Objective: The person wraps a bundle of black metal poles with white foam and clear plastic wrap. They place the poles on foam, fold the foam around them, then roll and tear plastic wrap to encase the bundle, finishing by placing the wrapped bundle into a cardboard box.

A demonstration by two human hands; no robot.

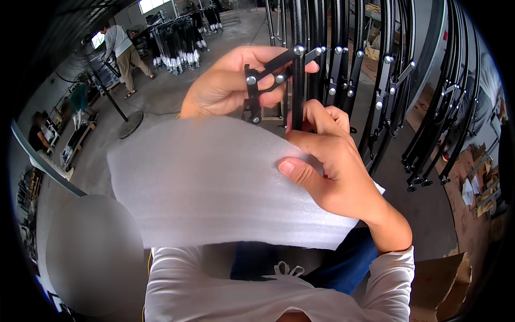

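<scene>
Left hand (222,80) grips one black linkage (276,64), right hand (338,161) one white sheet (214,185) beside one tube (298,86).

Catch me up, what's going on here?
The left hand grips a flat, black, riveted metal linkage on an upright black metal tube. The right hand is at the tube's lower end, its thumb over a whitish, foam-like sheet; its grip is unclear. The sheet spreads toward the person's body; the tube's visible length is unwrapped.
</scene>
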